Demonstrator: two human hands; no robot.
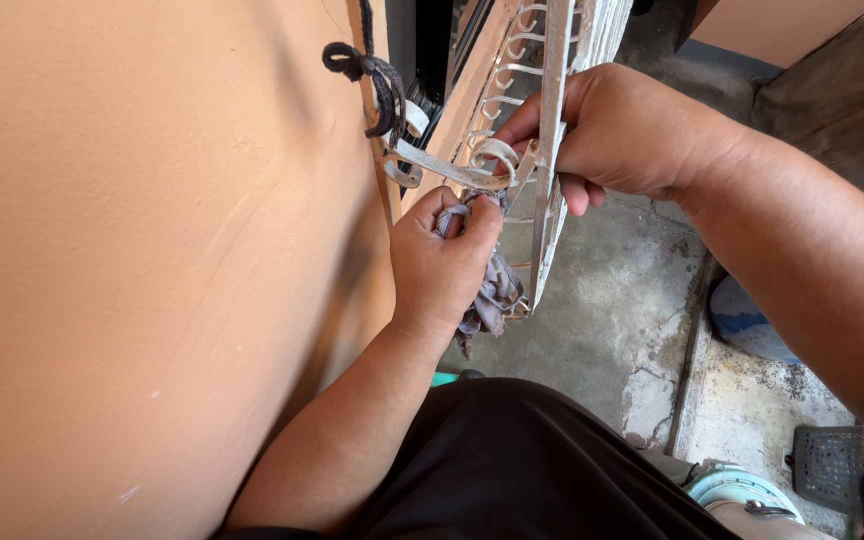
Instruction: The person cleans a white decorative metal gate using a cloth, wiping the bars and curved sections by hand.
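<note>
Wiping of the white grille was under way, not finished.
Nearest, the left hand [442, 262] pinched a grey rag [493, 292] against a scroll low on the white metal grille [552, 120] beside the orange wall [152, 250]; beyond, the right hand [617, 132] was clenched around an upright bar. Grime showed on the curls above, judged not yet wiped.

left side: orange wall [132, 250] blocks all of it, no passage
wall-grille gap: narrow, filled by left hand [442, 255] and grey rag [497, 290]
grille: white metal grille [552, 120], scroll bars close-set, only fingers fit through
upper gap: dark knotted cord [377, 75] hangs across it
right of grille: right hand [617, 130] and forearm cross it
below: concrete floor [612, 290] open; blue bowl [747, 325] and dark crate [827, 462] near right edge
</note>
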